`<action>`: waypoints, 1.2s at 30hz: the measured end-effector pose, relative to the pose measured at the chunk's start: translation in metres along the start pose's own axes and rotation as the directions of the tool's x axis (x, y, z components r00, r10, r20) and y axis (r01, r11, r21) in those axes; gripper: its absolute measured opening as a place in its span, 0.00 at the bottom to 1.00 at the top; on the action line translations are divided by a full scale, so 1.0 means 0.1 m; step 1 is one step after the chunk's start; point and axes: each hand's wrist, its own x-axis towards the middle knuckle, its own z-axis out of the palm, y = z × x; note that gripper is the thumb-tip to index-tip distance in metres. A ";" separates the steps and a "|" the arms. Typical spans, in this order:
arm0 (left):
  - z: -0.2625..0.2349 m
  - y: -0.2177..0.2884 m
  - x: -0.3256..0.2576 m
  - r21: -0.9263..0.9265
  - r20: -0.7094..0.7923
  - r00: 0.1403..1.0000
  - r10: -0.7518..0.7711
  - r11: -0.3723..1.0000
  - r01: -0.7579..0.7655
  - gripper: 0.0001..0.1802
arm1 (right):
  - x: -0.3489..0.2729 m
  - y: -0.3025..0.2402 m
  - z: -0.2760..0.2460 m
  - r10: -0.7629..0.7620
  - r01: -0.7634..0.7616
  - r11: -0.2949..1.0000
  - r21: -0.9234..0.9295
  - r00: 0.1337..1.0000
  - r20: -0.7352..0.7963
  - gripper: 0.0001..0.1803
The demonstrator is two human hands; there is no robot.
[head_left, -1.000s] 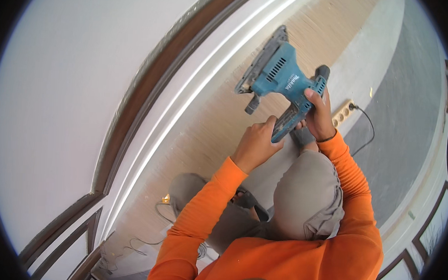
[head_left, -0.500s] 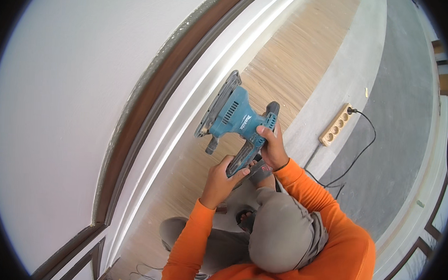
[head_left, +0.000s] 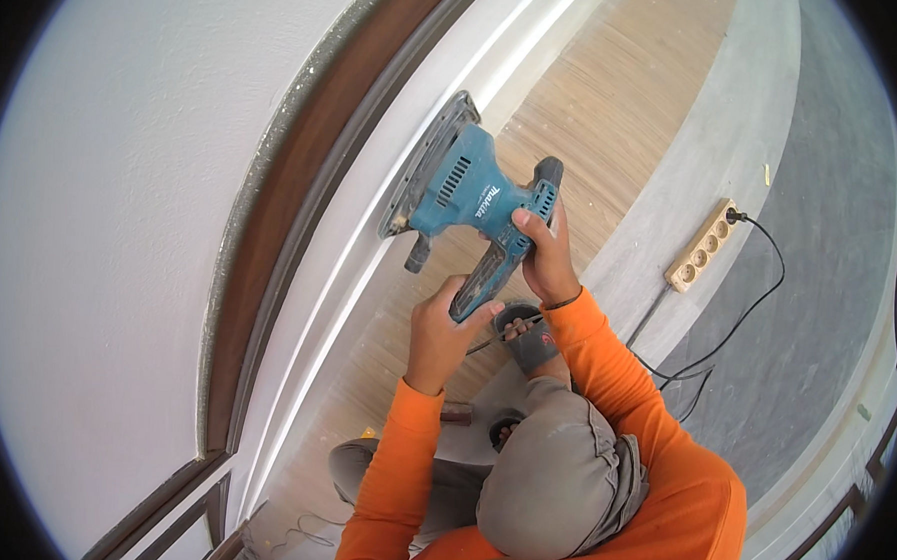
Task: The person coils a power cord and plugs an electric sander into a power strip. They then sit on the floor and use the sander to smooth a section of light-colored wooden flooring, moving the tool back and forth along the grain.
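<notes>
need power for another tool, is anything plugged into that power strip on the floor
Yes, plugged in: the beige power strip lies on the grey floor with one black plug in its far end; the other sockets look free.

A white wall [head_left: 101, 215] is filling the left of the view, and a dark brown curved trim [head_left: 271, 222] is running along it, with white moulding [head_left: 373, 177] lying just beside the trim. Light wood-grain flooring [head_left: 617, 77] is stretching away toward the top, bordered by a pale grey strip [head_left: 735, 142] and then darker grey floor [head_left: 817, 326]. A beige power strip [head_left: 702, 247] is lying on the edge of the pale strip, with a black cable [head_left: 758, 294] plugged into its far end and trailing across the grey floor. Dark railing bars [head_left: 172, 528] are showing at the lower left.
</notes>
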 end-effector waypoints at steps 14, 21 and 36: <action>-0.05 -0.04 0.03 0.091 0.016 1.000 -0.001 0.996 0.000 0.20 | -0.03 0.09 -0.09 0.036 -0.036 0.994 0.098 0.999 0.001 0.38; 0.01 -0.10 0.06 0.065 -0.004 0.998 0.058 0.996 -0.057 0.23 | 0.01 0.03 -0.06 -0.035 0.033 0.998 0.059 0.999 0.033 0.32; -0.12 -0.05 0.01 0.107 0.022 0.998 -0.057 0.993 0.054 0.24 | -0.12 0.15 -0.23 0.181 -0.180 0.983 0.020 0.982 -0.045 0.36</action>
